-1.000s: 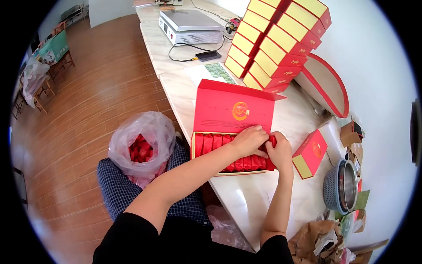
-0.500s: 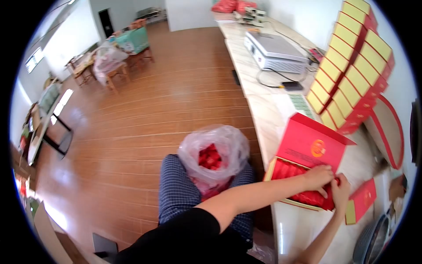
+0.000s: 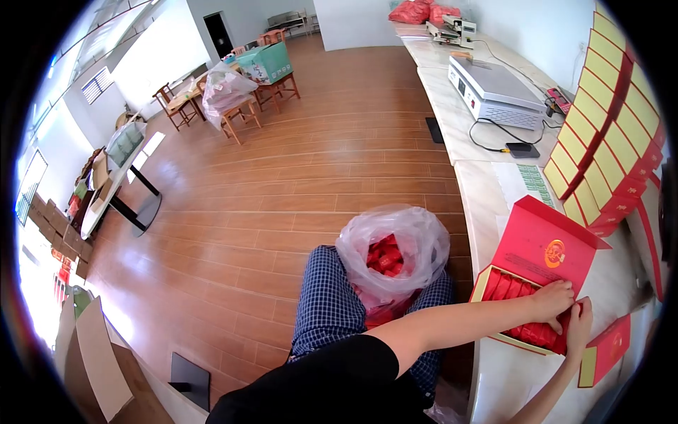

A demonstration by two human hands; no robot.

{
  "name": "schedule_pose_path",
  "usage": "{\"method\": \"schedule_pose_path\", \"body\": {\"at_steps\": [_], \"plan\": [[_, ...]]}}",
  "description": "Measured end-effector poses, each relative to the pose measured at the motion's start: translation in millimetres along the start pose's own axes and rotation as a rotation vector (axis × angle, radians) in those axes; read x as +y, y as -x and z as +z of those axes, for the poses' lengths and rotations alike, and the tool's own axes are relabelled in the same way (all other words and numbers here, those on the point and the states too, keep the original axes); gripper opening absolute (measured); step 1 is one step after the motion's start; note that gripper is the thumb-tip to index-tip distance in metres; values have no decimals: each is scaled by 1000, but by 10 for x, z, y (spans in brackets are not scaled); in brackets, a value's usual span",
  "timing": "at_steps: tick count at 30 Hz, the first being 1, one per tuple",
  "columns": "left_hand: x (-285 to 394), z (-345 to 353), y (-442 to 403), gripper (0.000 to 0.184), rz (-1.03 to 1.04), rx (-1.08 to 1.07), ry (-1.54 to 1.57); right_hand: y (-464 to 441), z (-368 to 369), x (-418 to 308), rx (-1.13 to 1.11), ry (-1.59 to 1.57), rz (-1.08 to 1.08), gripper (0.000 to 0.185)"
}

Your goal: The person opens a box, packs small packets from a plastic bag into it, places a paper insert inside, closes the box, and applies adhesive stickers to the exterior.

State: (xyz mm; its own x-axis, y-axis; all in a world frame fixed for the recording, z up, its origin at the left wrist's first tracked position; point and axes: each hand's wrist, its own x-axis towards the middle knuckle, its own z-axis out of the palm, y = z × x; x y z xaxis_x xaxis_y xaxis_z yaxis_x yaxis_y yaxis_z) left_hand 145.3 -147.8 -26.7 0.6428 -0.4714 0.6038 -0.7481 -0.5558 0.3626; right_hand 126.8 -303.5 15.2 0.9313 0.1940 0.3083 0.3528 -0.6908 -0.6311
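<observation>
An open red gift box [image 3: 538, 237] with a yellow inner rim sits on the counter, its lid raised and printed with a gold emblem. Shiny red packets [image 3: 510, 288] fill it in a row. My left hand [image 3: 554, 302] reaches across from the left, fingers bent over the packets at the box's right end, thumb pointing down. Close beside it, my right hand [image 3: 580, 324] is curled at the same end. Both appear to grip a red packet there, largely hidden by the fingers. Between my knees stands a clear plastic bag [image 3: 353, 244] holding more red packets [image 3: 385, 256].
Tall stacks of yellow-and-red boxes [image 3: 597, 106] rise at the counter's back right. Another red box [image 3: 606, 350] lies right of my hands. Farther along the counter [image 3: 487, 169] are a grey-topped machine [image 3: 498, 85] and a black phone-like device [image 3: 522, 150]. An open carton [image 3: 106, 360] stands at lower left.
The view has swung left, so everything sits farther right in the picture. My hands stay at the box's right end, with only slight finger movement.
</observation>
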Motion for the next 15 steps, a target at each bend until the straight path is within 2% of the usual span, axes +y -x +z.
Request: {"method": "schedule_pose_path", "body": {"at_steps": [9,11,15], "plan": [[26,22,21,62,4,54,-7,-29,58,119,-34,102,35,22],[13,21,11,58,4,39,-6,-8,205,121,99,187,31,31],[23,-52,16,53,32,6,0,-8,304,155,243,126,-8,44]]}}
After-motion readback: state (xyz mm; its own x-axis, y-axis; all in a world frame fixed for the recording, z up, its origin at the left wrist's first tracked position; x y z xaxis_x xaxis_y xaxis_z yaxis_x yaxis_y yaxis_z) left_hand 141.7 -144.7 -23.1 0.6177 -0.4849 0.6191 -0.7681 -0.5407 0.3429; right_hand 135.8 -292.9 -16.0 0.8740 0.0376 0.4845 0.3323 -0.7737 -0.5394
